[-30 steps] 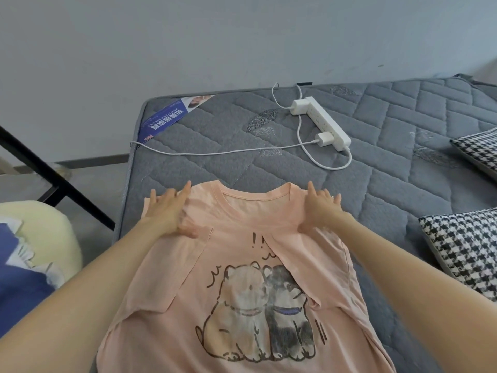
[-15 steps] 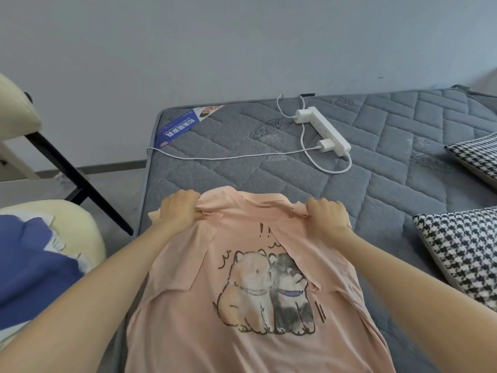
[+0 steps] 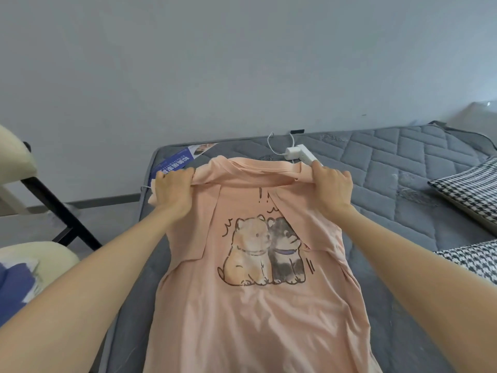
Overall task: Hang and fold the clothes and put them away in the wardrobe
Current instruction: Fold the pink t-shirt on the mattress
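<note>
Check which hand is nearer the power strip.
Right. The right hand overlaps the near end of the power strip; the left hand grips the other shoulder of the pink T-shirt, across the collar.

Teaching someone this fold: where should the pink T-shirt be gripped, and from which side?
At both shoulder corners of the pink T-shirt, either side of the collar, reaching from the hem end, as the left hand and right hand do. Its sleeves are folded inward, so pinching there likely holds the flaps.

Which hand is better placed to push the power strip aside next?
Probably right: the right hand grips the shirt next to the power strip; the left hand grips its other shoulder, farther away.
</note>
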`<state>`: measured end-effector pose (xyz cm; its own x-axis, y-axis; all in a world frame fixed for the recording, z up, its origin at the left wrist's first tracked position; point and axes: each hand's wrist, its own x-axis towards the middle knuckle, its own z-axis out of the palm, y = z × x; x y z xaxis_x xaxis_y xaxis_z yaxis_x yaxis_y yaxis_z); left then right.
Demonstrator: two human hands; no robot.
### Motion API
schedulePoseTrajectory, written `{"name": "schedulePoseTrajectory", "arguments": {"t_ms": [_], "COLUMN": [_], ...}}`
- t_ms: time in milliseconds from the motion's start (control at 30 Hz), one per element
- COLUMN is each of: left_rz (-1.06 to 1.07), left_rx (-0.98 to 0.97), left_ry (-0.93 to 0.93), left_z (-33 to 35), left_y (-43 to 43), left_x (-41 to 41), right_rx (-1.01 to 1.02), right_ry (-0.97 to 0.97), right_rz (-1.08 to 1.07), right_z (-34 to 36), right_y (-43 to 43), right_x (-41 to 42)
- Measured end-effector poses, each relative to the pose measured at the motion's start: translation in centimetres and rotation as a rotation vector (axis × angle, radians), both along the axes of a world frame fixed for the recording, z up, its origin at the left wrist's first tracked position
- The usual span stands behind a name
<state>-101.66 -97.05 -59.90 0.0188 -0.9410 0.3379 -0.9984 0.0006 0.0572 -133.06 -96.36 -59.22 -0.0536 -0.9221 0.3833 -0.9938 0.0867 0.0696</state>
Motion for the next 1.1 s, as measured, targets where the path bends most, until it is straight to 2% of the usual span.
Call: {"name": "schedulePoseTrajectory", "arguments": {"t_ms": [200,300,500,667,767,867,1000,1100], "left_rz": [-0.084,-0.145,-0.251,-0.281,-0.269,-0.285,-0.337,-0.382], "left_rx": [0.062,0.085,0.075,0.177,0.26,0.356,0.499,0.666], "left_ry": [-0.032,0.028,0.145,0.148,0.09,-0.045,-0.133,-0.156], "left_z": [-3.3,-4.7,-4.0,-4.2,-5.4,-6.6,-8.6,-9.8], "left_y": [0.4,1.9,6.2,11.9,15.5,19.1,22.9,24.8], "left_x": [0.0,0.8,1.8,2.1,2.6,2.7,2.1,1.9], "right_rx": [0.103,0.146,0.191,0.201,0.26,0.372,0.535,0.719], "right_ry": [-0.051,-0.087,-0.221,-0.22,-0.17,-0.06,0.041,0.003], "right_rz": [0.012,0.073,0.187,0.243,0.257,0.263,0.297,0.318], "right_z": [-3.2,-4.7,-4.4,-4.0,-4.7,-6.1,-8.7,-9.7], "right_y": [0.8,2.8,7.5,13.0,16.4,20.2,24.7,26.8], "right_x": [-0.5,-0.8,-1.5,-1.6,-1.9,-2.1,-1.8,-1.8]}}
